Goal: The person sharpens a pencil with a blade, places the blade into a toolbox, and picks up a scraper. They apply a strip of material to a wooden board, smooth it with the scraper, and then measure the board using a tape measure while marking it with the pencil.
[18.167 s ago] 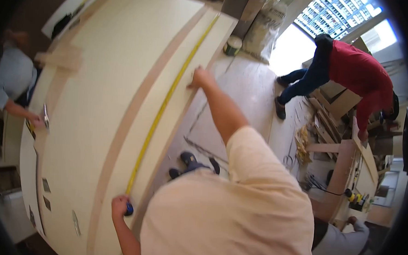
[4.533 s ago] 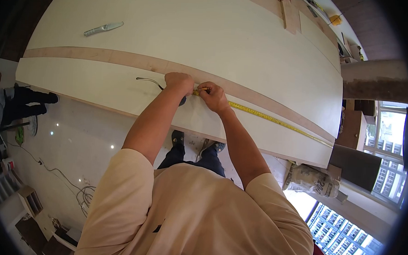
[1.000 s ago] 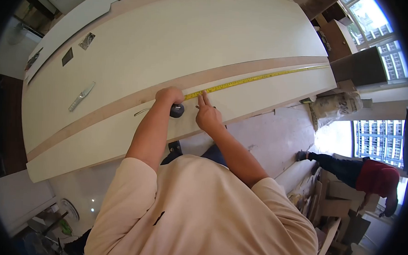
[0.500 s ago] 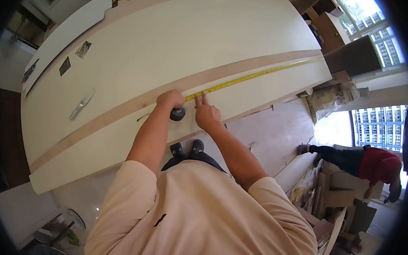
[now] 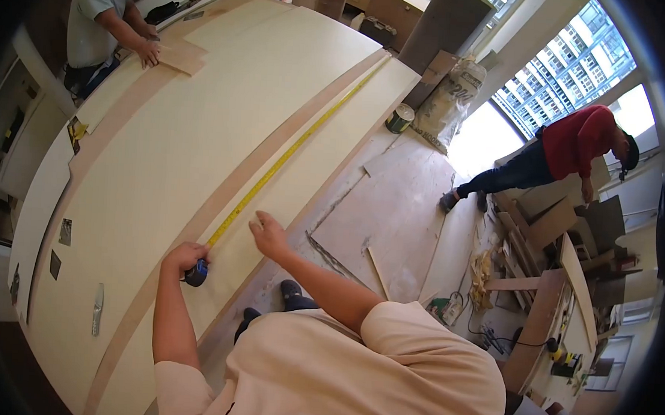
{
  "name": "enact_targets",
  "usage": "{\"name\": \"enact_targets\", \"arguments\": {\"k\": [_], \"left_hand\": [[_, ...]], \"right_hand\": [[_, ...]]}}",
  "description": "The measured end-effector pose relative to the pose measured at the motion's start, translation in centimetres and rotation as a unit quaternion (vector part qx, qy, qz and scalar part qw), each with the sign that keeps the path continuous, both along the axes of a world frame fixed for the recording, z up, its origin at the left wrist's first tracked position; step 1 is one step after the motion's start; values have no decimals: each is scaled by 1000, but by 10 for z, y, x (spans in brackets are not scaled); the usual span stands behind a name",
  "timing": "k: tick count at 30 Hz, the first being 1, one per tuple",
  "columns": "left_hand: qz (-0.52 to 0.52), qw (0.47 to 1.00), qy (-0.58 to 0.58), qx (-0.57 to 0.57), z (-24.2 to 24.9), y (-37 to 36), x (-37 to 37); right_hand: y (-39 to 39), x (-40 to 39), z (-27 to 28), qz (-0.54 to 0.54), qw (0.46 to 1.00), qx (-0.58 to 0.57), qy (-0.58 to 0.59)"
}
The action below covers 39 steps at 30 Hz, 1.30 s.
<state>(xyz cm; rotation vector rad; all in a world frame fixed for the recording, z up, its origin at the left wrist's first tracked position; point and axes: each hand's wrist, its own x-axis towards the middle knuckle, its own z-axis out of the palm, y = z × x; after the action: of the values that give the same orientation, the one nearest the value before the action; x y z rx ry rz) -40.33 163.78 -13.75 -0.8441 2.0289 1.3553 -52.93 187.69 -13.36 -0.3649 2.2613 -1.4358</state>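
Note:
My left hand [image 5: 185, 258] is closed around a dark blue and black tape measure [image 5: 196, 272]. From it the yellow blade [image 5: 298, 145] runs out along the pale board [image 5: 328, 151] to its far end, beside a brown strip [image 5: 232, 185]. My right hand [image 5: 269, 234] hovers at the right of the blade, apart from it, with its fingers partly spread and holding nothing. Left of my left hand a scraper or knife [image 5: 98, 309] lies on the board, near two small dark plates [image 5: 55, 264].
A co-worker [image 5: 101, 26] across the board rests both hands on a wooden piece [image 5: 179, 55]. Another person in red [image 5: 576, 149] bends at the right. A can [image 5: 400, 119] and a sack [image 5: 451, 101] stand beyond the board's end. Wood scraps and a bench [image 5: 541, 324] are at the right.
The view has turned, bringing the co-worker across the board into sight. My right hand has come off the tape blade, while my left still holds the tape case.

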Motion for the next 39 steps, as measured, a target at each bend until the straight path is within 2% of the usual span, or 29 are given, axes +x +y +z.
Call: {"name": "enact_targets", "arguments": {"k": [2,3,5,7,8,9,11,13,16,20,24,28,34,36,39], "left_hand": [[40,996,52,59,18,14,2],[27,996,64,49,24,19,3],[5,996,82,30,35,26,6],[-8,999,50,-8,49,34,18],[-2,999,49,7,56,36,29],[8,999,44,24,60,36,45],[31,997,35,67,56,29,105],[46,991,37,117,51,18,160],[48,991,-12,124,46,-2,263],[86,986,-5,142,23,-25,404],[110,982,10,150,42,-30,494],[167,975,-45,140,46,-35,552],[207,974,-82,34,34,-56,625],[185,981,-50,-38,24,-61,640],[163,978,-11,-133,19,-66,632]], "right_hand": [[0,-14,-12,-37,997,-23,-66],[-6,-23,-34,-59,988,-81,-116],[-7,-28,8,-101,956,-155,-229],[-4,-38,19,-91,938,-219,-252],[-6,-41,24,-95,943,-196,-254],[-9,-42,13,-89,952,-219,-194],[-7,-28,39,-90,911,-320,-243],[-12,-11,48,-99,920,-294,-238],[-21,25,44,-115,922,-284,-236],[-40,93,45,-114,917,-277,-265],[-59,151,34,-108,921,-251,-276],[-77,193,19,-127,925,-220,-283],[-91,214,4,-129,942,-170,-259],[-95,207,-7,-139,947,-137,-255],[-105,181,-14,-202,963,-104,-144]]}}
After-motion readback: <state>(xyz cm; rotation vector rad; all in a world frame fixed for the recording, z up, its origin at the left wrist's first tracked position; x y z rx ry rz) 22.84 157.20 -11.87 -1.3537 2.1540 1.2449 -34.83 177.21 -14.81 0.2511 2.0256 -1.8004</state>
